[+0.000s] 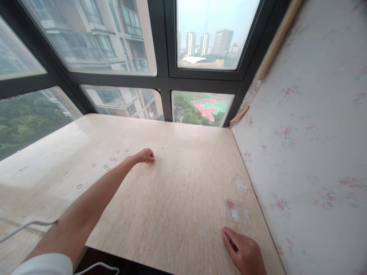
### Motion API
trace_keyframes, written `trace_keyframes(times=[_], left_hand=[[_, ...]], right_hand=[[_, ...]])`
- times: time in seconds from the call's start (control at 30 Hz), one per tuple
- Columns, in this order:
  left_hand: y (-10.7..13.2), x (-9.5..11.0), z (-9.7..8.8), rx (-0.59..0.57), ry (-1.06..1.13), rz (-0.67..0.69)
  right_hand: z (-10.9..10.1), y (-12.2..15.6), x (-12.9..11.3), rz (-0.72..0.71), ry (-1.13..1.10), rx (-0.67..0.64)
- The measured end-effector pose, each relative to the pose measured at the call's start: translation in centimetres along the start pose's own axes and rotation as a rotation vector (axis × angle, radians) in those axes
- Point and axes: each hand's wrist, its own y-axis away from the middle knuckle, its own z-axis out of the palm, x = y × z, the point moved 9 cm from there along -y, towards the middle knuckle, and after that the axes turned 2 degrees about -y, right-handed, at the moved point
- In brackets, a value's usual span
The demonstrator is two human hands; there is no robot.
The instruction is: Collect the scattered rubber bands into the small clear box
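My left hand reaches out over the tabletop with thumb and fingers pinched together. A sliver of what looks like a thin ring shows at its fingertips, close to the surface. Several thin metallic rings, one of them a ring at the left, lie scattered to the left of and behind my forearm. Another ring lies just beyond that hand. My right hand rests curled closed at the lower right, and nothing shows in it. Just past it sits a clear plastic box with a yellowish ring and a white label.
A clear plastic piece with white on it lies behind the box. The marble-patterned tabletop meets a flowered wall on the right and dark-framed windows at the back. A white cable runs across at the left.
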Motion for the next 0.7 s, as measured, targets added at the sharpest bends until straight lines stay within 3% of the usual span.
trace_keyframes(times=[0.2, 0.37, 0.57, 0.7], left_hand=[[0.7, 0.2, -0.6, 0.041, 0.109, -0.007], [2.2, 2.1, -1.1, 0.097, 0.338, 0.002], [3.0, 7.0, -0.1, 0.085, 0.563, 0.135], [3.4, 12.1, 1.4, 0.066, 0.652, 0.248]], right_hand=[[-0.1, -0.2, 0.3, 0.026, -0.044, 0.0], [0.1, -0.1, 0.6, 0.053, -0.064, -0.018], [0.2, -0.2, 0.9, 0.107, -0.068, -0.047], [0.4, -0.4, 1.1, 0.158, -0.066, -0.09]])
